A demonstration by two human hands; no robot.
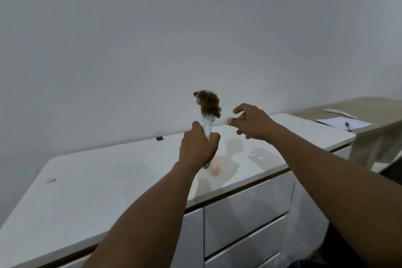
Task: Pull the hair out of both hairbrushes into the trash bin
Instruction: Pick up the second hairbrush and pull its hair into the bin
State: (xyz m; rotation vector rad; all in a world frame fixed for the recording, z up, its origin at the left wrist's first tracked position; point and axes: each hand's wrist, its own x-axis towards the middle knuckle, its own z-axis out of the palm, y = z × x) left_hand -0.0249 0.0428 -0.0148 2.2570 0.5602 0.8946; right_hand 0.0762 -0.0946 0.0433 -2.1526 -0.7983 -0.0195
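My left hand point(198, 148) grips the handle of a pale blue hairbrush point(208, 123) and holds it upright above the white cabinet top point(108, 180). A thick clump of brown hair point(209, 103) covers the brush's head. My right hand point(250, 123) hovers just right of the hair with its fingers spread, holding nothing and not touching it. A pink hairbrush point(215, 166) lies on the cabinet top below my left hand, partly hidden by it and blurred. No trash bin is in view.
A small black object point(159, 138) sits near the cabinet's back edge and a small pale scrap point(51, 180) lies at its left. To the right stands a beige table point(374, 115) with paper point(343, 123), a pen point(348, 126) and a white stick-like item point(340, 113). Drawers front the cabinet.
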